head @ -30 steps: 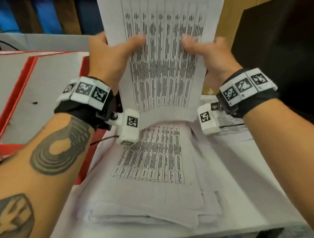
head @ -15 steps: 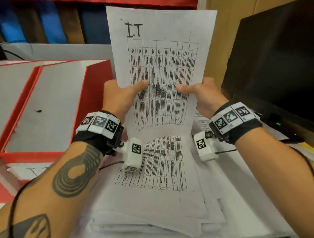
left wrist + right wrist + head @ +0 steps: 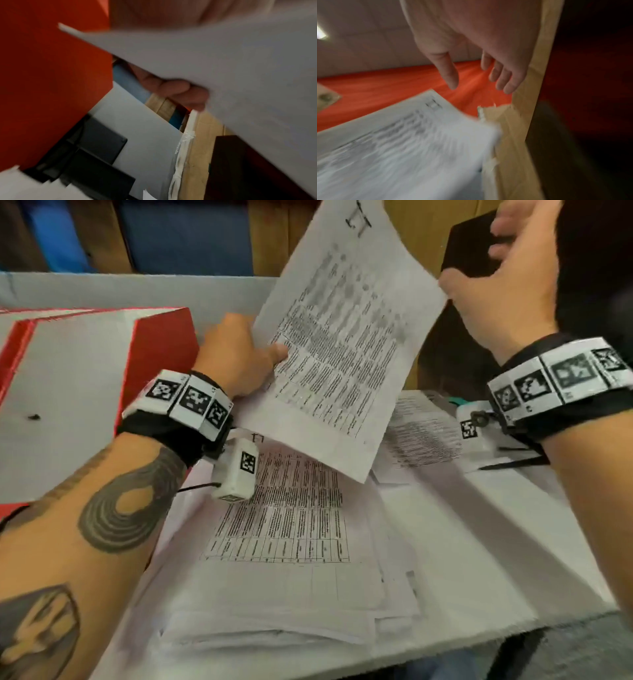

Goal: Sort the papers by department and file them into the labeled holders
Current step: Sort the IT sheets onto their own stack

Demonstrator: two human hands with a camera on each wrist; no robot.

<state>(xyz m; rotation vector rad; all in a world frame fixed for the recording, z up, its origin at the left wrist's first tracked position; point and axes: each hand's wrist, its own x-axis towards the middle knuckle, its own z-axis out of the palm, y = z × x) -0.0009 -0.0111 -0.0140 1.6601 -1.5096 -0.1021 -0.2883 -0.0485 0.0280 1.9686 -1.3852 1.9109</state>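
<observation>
A printed sheet [image 3: 346, 337] with a table and a handwritten "I.T" at its top corner hangs tilted above the desk. My left hand [image 3: 239, 354] pinches its left edge, thumb on the printed face; in the left wrist view my fingers [image 3: 180, 89] curl under the blank back of the sheet [image 3: 231, 67]. My right hand [image 3: 500, 285] is up and to the right, off the paper, with fingers [image 3: 505, 78] spread and relaxed over the blurred sheet [image 3: 411, 142]. A loose pile of printed papers [image 3: 284, 525] lies below. Red-and-white holders [image 3: 102, 392] stand at the left.
A dark monitor [image 3: 589, 268] stands at the far right, close behind my right hand. Blue and brown panels [image 3: 171, 234] line the back. More papers [image 3: 421, 433] lie at the right of the pile. The desk's front edge [image 3: 479, 642] runs near the bottom.
My right hand has let go of the sheet and moved up to the right. The sheet now tilts, held by the left hand alone, which has shifted toward the red holders.
</observation>
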